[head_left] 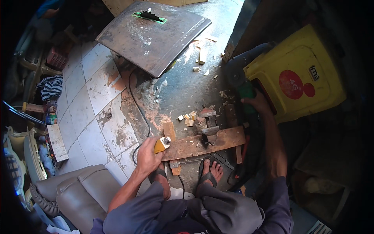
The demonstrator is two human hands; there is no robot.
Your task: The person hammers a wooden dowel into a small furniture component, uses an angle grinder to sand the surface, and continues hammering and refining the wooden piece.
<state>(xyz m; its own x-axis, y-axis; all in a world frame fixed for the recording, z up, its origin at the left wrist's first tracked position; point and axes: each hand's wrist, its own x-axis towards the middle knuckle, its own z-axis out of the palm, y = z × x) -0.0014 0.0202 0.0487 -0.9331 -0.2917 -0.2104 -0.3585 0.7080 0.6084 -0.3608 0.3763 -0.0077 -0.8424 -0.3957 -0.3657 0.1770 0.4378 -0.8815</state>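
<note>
My left hand (147, 156) is closed round a small yellowish wood block (160, 146), which has a round metal piece at its end. It hovers at the left end of a brown wooden board (194, 145) lying across the floor between my feet. A thinner wooden strip (169, 130) crosses under that board's left end. Stretched out to the right, my right hand (258, 103) grips a green-and-black tool (246, 90) beside a yellow plastic panel; its thumb shows, while shadow hides some fingers. A dark metal clamp-like piece (210, 130) touches the board's far edge.
Ahead stands a rusty metal saw table (156, 37) with a toothed blade (151, 15) poking through. Wood offcuts (189, 118) litter the floor. A black cable (137, 105) runs along white tiles (97, 101). The yellow panel (300, 74) is at right, a grey cushion (83, 191) at left.
</note>
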